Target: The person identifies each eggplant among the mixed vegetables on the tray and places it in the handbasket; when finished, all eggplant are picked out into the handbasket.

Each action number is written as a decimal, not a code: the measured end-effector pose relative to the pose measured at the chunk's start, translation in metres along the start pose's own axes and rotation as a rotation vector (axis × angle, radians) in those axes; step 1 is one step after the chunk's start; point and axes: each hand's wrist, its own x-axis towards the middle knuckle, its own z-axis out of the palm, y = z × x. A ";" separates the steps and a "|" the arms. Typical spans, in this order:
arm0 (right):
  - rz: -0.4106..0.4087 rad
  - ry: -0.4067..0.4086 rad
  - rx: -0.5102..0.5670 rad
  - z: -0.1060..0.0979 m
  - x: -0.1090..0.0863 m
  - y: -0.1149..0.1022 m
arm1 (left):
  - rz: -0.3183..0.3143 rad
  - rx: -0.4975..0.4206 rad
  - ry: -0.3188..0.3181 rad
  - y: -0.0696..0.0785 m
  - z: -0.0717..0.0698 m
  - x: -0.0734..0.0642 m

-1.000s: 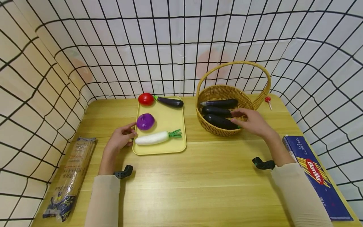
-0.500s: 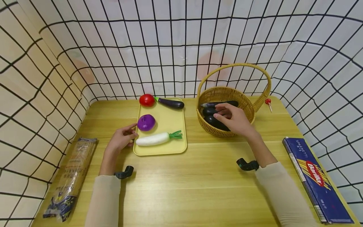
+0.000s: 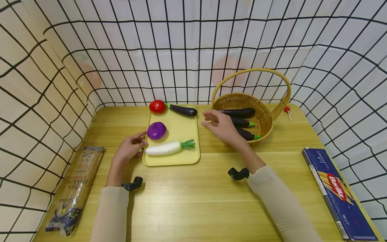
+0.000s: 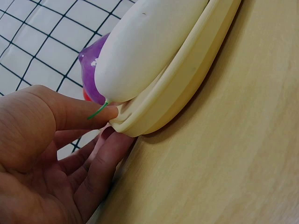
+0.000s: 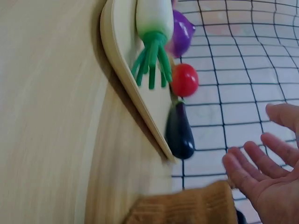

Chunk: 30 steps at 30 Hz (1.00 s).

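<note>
My left hand pinches the left rim of a yellow tray, thumb above the rim and fingers beneath it in the left wrist view. On the tray lie a white radish with green stalks, a purple onion-like vegetable, a red tomato and an eggplant. My right hand, empty with fingers spread, is between the tray and a wicker basket, over the basket's left edge. Inside the basket are three eggplants, partly hidden by that hand.
The basket's tall handle arches upward. A lollipop lies right of it. A blue spaghetti box is on the right, a clear pasta packet on the left. Black wire grid surrounds the wooden table.
My right hand has moved left, from over the eggplants in the basket to the basket's left edge, carrying nothing. My left hand has stayed at the tray.
</note>
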 end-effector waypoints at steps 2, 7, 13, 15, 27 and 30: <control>0.027 -0.008 0.029 0.008 0.006 -0.001 | 0.008 0.003 0.003 -0.004 0.000 0.003; 0.095 -0.023 0.041 0.025 0.021 -0.001 | 0.015 0.000 0.008 -0.007 0.001 0.004; 0.106 -0.017 -0.014 0.039 0.040 0.002 | 0.019 0.006 0.007 -0.005 0.000 0.002; 0.104 -0.009 -0.046 0.043 0.045 0.003 | 0.016 0.008 0.006 -0.004 0.000 0.002; 0.142 0.001 -0.140 0.053 0.066 0.008 | 0.002 0.002 0.009 -0.003 0.000 0.002; 0.149 -0.005 -0.156 0.055 0.069 0.011 | 0.016 0.004 0.014 -0.006 0.000 0.003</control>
